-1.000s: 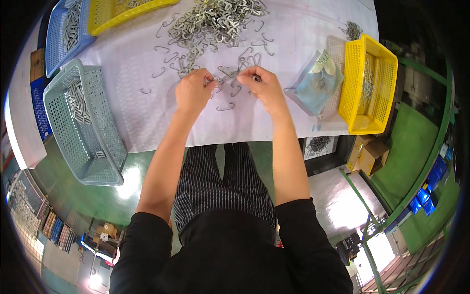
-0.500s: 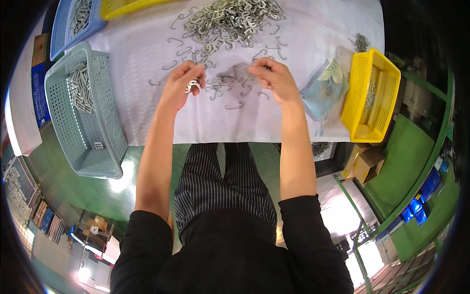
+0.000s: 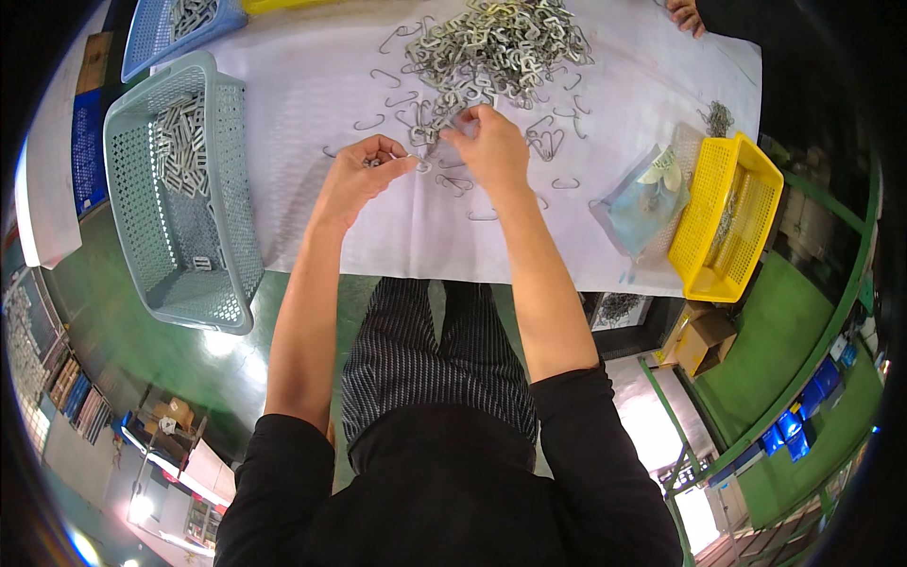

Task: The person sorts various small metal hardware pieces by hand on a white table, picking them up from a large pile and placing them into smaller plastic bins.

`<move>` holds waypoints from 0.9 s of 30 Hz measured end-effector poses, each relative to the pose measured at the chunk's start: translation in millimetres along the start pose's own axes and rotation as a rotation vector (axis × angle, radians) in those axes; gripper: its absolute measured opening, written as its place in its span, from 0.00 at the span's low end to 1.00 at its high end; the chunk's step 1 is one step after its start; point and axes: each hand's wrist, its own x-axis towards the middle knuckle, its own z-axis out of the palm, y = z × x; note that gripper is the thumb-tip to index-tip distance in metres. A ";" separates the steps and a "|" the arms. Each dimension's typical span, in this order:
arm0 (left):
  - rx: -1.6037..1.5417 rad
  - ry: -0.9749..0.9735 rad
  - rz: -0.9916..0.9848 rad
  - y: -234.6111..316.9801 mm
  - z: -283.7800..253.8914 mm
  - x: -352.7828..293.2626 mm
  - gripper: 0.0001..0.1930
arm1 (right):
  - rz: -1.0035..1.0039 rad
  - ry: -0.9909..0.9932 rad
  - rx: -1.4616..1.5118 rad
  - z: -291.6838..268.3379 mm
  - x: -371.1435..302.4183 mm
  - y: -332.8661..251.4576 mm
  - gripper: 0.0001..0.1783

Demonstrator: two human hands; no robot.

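A heap of small bent metal hooks (image 3: 505, 52) lies at the far middle of the table, with loose ones scattered around its near side. My left hand (image 3: 367, 180) is closed at the near left of the heap. It pinches a metal hook (image 3: 423, 165) between thumb and forefinger, and more metal pieces show in its curled fingers. My right hand (image 3: 493, 151) reaches to the heap's near edge with thumb and fingers pinched together; whatever is between them cannot be made out.
On the left stands a grey-green basket (image 3: 222, 189) with stacked metal pieces; a blue basket (image 3: 142, 47) sits beyond it. At right are a yellow basket (image 3: 699, 255), a pale blue plastic bag (image 3: 642, 203) and a small wire clump (image 3: 718, 118). Another person's hand (image 3: 687, 16) rests at the far right edge.
My right hand has moved left and away from me to the heap's edge. My left hand now holds a hook out at its fingertips. Another person's hand has come into view; the view has shifted.
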 end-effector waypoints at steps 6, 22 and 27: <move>-0.381 -0.173 -0.146 11.5 -31.3 16.4 0.09 | 0.235 -0.318 0.469 -13.8 3.6 -1.3 0.12; -0.257 -0.221 -0.061 29.5 -34.8 50.1 0.09 | 0.514 -0.260 0.808 -68.9 -10.8 52.4 0.11; -0.458 -0.249 -0.025 49.6 -16.1 51.9 0.10 | 0.384 -0.314 1.340 -79.7 -13.5 31.7 0.08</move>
